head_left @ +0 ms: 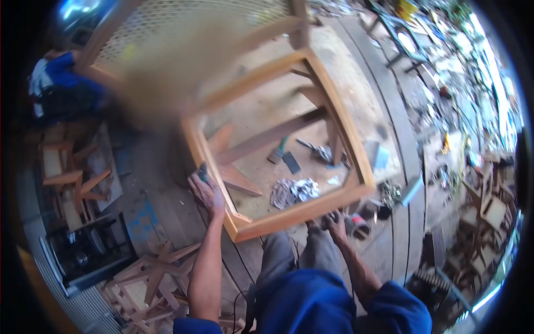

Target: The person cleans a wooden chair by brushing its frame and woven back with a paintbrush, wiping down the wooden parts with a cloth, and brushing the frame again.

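Note:
A wooden chair (360,156) with an open, seatless frame stands in front of me, its woven cane back (222,19) at the top. My left hand (207,191) is closed at the left rail of the frame, with a small dark thing between the fingers that I cannot make out. Below the front rail, my right hand (334,227) is closed near the rail's underside, around something dark and too small to name. Through the frame show a crumpled cloth (295,191), a dark flat block (291,162) and a green-handled tool (281,146). A blurred smear hides part of the chair's back.
An open can (357,227) sits right of my right hand. Wooden chair parts (153,278) lie at the lower left, with more chairs (492,214) at the right. Another person (67,83) is at the upper left. A small table (403,44) stands at the upper right.

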A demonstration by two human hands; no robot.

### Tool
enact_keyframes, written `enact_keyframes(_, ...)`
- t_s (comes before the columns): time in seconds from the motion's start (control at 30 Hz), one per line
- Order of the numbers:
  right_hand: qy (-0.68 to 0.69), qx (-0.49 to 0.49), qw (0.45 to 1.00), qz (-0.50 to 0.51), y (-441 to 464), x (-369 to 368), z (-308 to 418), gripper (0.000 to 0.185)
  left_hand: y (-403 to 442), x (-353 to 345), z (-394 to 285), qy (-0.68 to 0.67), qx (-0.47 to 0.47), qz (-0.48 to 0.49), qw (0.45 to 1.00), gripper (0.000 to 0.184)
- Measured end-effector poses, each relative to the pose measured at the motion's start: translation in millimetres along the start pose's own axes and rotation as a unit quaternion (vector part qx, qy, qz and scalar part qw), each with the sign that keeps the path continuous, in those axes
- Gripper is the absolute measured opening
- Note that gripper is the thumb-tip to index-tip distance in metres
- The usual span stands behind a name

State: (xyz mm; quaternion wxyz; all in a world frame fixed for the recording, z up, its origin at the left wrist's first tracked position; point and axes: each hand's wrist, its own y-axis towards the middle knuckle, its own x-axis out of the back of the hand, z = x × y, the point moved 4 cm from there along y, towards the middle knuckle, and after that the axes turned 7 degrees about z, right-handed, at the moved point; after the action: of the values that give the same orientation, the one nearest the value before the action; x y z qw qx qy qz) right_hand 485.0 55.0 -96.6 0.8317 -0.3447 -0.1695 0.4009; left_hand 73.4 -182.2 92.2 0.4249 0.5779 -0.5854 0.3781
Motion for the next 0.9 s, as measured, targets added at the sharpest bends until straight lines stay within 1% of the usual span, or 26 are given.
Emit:
enact_keyframes(0.03, -0.042, 0.023, 0.999, 0.006, -2, 5, -25, 0.043, -2, -9, 13, -0.010, -0.014, 0.022, 1.000, 0.031)
enact_keyframes(0.1, -0.143, 0.002, 0.990, -0.012, -39, 0, 33, 0.050, -2, -22, 23, 0.005, -0.042, -0.062, 0.997, 0.032)
enact_keyframes(0.17, -0.123, -0.009, 0.992, -0.040, -64, -4, 63, 0.051, -3, -19, 19, -0.001, -0.079, -0.096, 0.992, 0.034)
enact_keyframes(0.2, 0.044, -0.001, 0.999, -0.014, -82, -12, 96, 0.056, -1, -8, 7, -0.042, -0.063, -0.050, 0.996, 0.033)
enact_keyframes(0.23, 0.048, -0.001, 0.998, -0.029, -86, -5, 91, 0.056, -1, -9, 4, -0.049, -0.073, -0.041, 0.995, 0.033)
enact_keyframes(0.3, -0.081, 0.106, 0.991, 0.025, -92, -2, 87, 0.060, 1, -8, 10, -0.037, -0.077, -0.054, 0.995, 0.027)
enact_keyframes(0.33, -0.066, 0.115, 0.991, 0.025, -99, 2, 85, 0.056, 1, -8, 10, -0.040, -0.089, -0.060, 0.993, 0.023)
enact_keyframes(0.37, -0.063, 0.112, 0.992, 0.012, -107, 4, 91, 0.056, 1, -8, 11, -0.045, -0.098, -0.051, 0.993, 0.023)
enact_keyframes(0.43, -0.044, 0.080, 0.995, -0.040, -125, 8, 93, 0.041, -1, -8, 12, -0.043, -0.116, -0.066, 0.990, 0.025)
enact_keyframes(0.47, -0.080, 0.122, 0.985, -0.093, -130, 12, 88, 0.034, -3, -5, 9, -0.053, -0.104, -0.049, 0.992, 0.030)
enact_keyframes(0.5, -0.074, 0.116, 0.985, -0.105, -138, 10, 91, 0.034, -1, -9, 12, -0.054, -0.115, -0.040, 0.991, 0.030)
enact_keyframes(0.57, -0.074, 0.115, 0.978, -0.155, -151, 17, 96, 0.034, 1, -14, 19, -0.054, -0.101, -0.060, 0.992, 0.035)
enact_keyframes(0.6, -0.084, 0.069, 0.983, -0.148, -151, 21, 85, 0.030, -1, -8, 13, -0.068, -0.079, -0.030, 0.994, 0.039)
enact_keyframes(0.63, -0.076, 0.060, 0.983, -0.157, -155, 26, 76, 0.030, 1, -10, 16, -0.056, -0.082, -0.027, 0.995, 0.042)
enact_keyframes(0.7, 0.051, 0.065, 0.977, -0.194, -162, 31, 75, 0.025, 4, -13, 21, -0.032, -0.098, -0.034, 0.994, 0.047)
enact_keyframes(0.77, 0.075, 0.061, 0.970, -0.221, -145, 48, 26, 0.022, 11, -26, 39, 0.018, -0.138, -0.093, 0.986, 0.051)
enact_keyframes(0.8, 0.074, -0.005, 0.976, -0.207, -135, 60, -3, 0.022, 13, -25, 42, 0.028, -0.114, -0.074, 0.990, 0.055)
enact_keyframes(0.83, 0.072, -0.071, 0.977, -0.190, -121, 72, -33, 0.023, 14, -18, 35, 0.044, -0.075, -0.028, 0.996, 0.056)
enact_keyframes(0.87, 0.103, -0.095, 0.969, -0.201, -105, 83, -65, 0.024, 19, -21, 44, 0.038, -0.086, -0.042, 0.995, 0.057)
enact_keyframes(0.9, 0.110, -0.104, 0.968, -0.201, -90, 94, -89, 0.024, 20, -20, 49, 0.092, -0.116, -0.066, 0.987, 0.055)
